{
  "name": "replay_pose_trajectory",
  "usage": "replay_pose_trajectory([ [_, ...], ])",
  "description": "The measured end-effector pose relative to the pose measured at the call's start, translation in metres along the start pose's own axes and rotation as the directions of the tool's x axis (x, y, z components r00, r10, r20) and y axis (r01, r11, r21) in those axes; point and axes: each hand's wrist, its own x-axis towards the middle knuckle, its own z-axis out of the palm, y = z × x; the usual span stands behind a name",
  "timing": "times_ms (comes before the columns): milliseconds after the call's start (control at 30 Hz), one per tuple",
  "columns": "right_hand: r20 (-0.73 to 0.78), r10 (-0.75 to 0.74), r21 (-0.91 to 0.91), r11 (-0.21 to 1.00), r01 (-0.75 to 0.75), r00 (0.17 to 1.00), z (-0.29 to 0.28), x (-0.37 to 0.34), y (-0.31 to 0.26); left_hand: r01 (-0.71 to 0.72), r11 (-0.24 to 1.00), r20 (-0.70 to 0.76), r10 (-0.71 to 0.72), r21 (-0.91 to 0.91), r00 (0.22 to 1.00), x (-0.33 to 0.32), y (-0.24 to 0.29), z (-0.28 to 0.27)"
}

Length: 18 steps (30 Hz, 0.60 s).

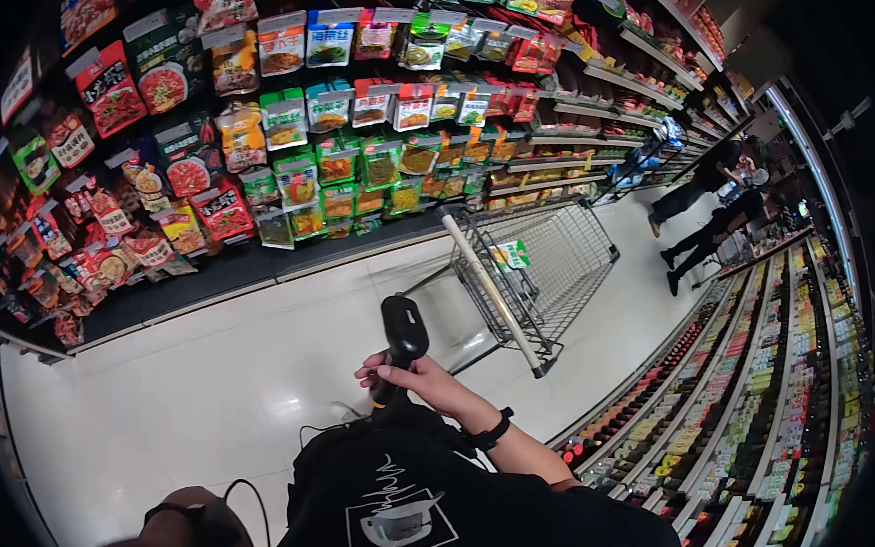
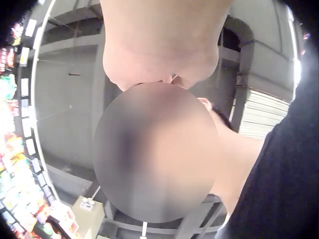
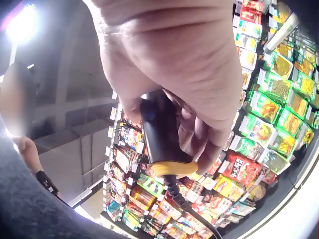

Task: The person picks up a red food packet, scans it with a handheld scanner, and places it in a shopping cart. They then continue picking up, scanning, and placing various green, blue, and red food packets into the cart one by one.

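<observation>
Near the middle of the head view, my right hand [image 1: 421, 381] grips a black handheld device [image 1: 405, 328] with a rounded end. The right wrist view shows the fingers [image 3: 192, 132] curled around its dark body [image 3: 159, 127], with a yellow band and a cable at the lower end. My left hand [image 2: 162, 45] is raised close to a blurred head in the left wrist view; its fingers are mostly hidden. Part of the left arm [image 1: 176, 530] shows at the lower left of the head view.
A wire shopping cart [image 1: 583, 267] stands ahead, holding a green and white packet [image 1: 512, 254]. Shelves of hanging packets [image 1: 379, 160] line the left, and bottle shelves [image 1: 721, 391] the right. Two people [image 1: 712, 205] stand farther down the aisle floor [image 1: 201, 369].
</observation>
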Motion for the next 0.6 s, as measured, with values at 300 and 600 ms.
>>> replay_pose_trajectory([
  [300,0.051,-0.090,-0.302,0.948,0.101,0.995,0.025,0.023,-0.026,0.660,0.103,-0.167,-0.928,0.744,0.333,-0.078,-0.085,-0.022],
  [600,0.157,-0.114,-0.707,0.680,0.192,0.981,0.061,0.028,-0.065,0.687,0.091,-0.179,-0.933,0.721,0.311,-0.174,-0.134,-0.023],
])
